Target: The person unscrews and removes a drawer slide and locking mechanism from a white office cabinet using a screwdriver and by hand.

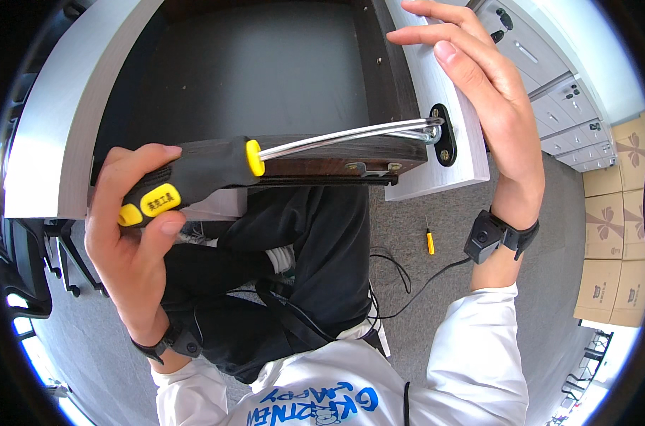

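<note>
From my station I see the left hand (127,238) wrapped around the screwdriver (255,157) at centre-left of the frame. Its long axis runs nearly level, tip pointing right and slightly up, at the black plate (445,151). At upper right I see the right hand (499,106), fingers extended, over the pale panel (418,183).

A drawer (266,78) lies before the person. One screwdriver (219,167), in the left hand (134,220), reaches right to a plate (445,138) on the panel (423,78); another screwdriver (430,243) lies on the floor (535,298), boxes (603,213) farther right.
</note>
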`<action>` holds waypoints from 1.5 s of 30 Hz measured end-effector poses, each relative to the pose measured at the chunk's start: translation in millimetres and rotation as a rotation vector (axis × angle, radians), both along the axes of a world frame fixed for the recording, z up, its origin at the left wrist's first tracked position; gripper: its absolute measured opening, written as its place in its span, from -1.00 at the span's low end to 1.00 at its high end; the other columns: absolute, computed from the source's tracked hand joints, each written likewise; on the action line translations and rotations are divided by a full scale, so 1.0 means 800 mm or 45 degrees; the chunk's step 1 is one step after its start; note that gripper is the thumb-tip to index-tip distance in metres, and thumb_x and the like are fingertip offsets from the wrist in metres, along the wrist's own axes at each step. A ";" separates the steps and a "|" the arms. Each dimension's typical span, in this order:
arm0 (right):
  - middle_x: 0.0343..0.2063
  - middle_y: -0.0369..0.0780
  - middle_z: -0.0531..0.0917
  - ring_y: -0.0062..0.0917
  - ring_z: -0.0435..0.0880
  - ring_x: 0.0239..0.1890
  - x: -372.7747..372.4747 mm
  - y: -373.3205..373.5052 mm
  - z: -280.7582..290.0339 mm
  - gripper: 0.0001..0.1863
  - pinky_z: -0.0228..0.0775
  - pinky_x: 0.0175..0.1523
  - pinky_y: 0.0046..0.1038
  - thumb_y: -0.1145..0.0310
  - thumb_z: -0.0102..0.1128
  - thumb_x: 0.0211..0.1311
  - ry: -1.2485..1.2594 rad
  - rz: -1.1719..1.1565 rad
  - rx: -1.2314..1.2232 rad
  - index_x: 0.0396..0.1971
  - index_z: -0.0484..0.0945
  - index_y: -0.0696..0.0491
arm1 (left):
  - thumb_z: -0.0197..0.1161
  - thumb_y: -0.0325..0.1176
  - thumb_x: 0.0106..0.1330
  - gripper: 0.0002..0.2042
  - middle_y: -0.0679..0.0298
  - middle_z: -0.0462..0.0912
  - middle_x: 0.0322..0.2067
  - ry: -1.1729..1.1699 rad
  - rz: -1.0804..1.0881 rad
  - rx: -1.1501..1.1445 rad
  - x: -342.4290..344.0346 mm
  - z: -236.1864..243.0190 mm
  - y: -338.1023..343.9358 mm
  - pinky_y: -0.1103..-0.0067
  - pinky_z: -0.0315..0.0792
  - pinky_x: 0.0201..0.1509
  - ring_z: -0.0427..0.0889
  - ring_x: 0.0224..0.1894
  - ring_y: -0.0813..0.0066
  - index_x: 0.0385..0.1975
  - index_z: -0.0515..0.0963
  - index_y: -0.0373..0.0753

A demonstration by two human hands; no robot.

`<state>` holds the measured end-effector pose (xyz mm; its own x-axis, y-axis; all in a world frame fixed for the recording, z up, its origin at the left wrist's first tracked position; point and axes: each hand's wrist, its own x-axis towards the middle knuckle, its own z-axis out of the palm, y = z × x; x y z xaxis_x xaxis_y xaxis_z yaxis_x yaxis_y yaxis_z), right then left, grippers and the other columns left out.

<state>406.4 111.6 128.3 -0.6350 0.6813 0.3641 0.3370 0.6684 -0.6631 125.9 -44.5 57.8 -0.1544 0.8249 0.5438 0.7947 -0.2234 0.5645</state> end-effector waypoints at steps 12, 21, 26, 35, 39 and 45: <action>0.06 -0.07 0.41 -0.36 0.34 0.20 0.003 0.009 -0.008 -0.67 0.07 0.28 -0.45 0.30 -0.08 0.39 -0.003 0.002 0.027 -0.14 0.59 0.22 | 0.37 -0.06 0.15 -0.62 0.24 0.66 -0.24 0.021 -0.012 0.028 0.003 -0.002 0.004 0.60 0.48 -0.21 0.60 -0.26 0.40 -0.13 0.62 -0.16; 0.08 -0.08 0.40 -0.39 0.37 0.16 -0.001 -0.001 -0.001 -0.66 0.08 0.26 -0.47 0.27 -0.10 0.41 0.028 0.005 -0.057 -0.14 0.60 0.20 | 0.36 -0.07 0.14 -0.62 0.24 0.66 -0.26 0.032 0.000 0.050 0.004 -0.003 0.005 0.61 0.48 -0.25 0.60 -0.28 0.42 -0.15 0.62 -0.17; 0.08 -0.08 0.40 -0.40 0.38 0.15 -0.001 -0.001 -0.001 -0.66 0.07 0.26 -0.47 0.28 -0.10 0.41 -0.012 -0.020 -0.016 -0.14 0.60 0.19 | 0.37 -0.07 0.13 -0.63 0.23 0.65 -0.27 0.015 0.003 0.002 0.004 -0.002 0.004 0.62 0.50 -0.25 0.61 -0.28 0.40 -0.14 0.62 -0.15; 0.07 -0.07 0.40 -0.37 0.37 0.16 0.007 0.020 -0.015 -0.65 0.06 0.28 -0.43 0.28 -0.13 0.41 -0.082 0.022 0.131 -0.15 0.60 0.19 | 0.37 -0.17 0.16 -0.69 0.21 0.60 -0.24 0.075 0.045 -0.165 0.013 0.019 -0.002 0.62 0.49 -0.23 0.61 -0.21 0.31 -0.13 0.62 -0.12; 0.08 -0.09 0.39 -0.35 0.36 0.17 0.004 -0.003 0.002 -0.63 0.03 0.30 -0.43 0.27 -0.16 0.42 -0.077 -0.008 0.059 -0.15 0.59 0.19 | 0.28 -0.18 0.29 -0.71 0.21 0.50 -0.10 0.203 -0.042 -0.280 0.011 0.027 0.000 0.70 0.47 -0.22 0.58 -0.15 0.35 -0.03 0.59 -0.06; 0.10 -0.10 0.36 -0.36 0.33 0.19 0.000 0.002 -0.002 -0.62 -0.01 0.33 -0.41 0.27 -0.19 0.42 -0.135 -0.004 0.071 -0.15 0.60 0.19 | 0.20 -0.28 0.36 -0.78 0.19 0.47 -0.05 0.317 0.117 -0.365 0.026 0.035 -0.004 0.66 0.52 -0.14 0.57 -0.08 0.32 -0.03 0.61 -0.04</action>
<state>406.7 113.4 126.8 -0.6697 0.6641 0.3324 0.4055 0.7020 -0.5854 146.5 -47.9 85.6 -0.1269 0.9378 0.3231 0.9246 -0.0061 0.3810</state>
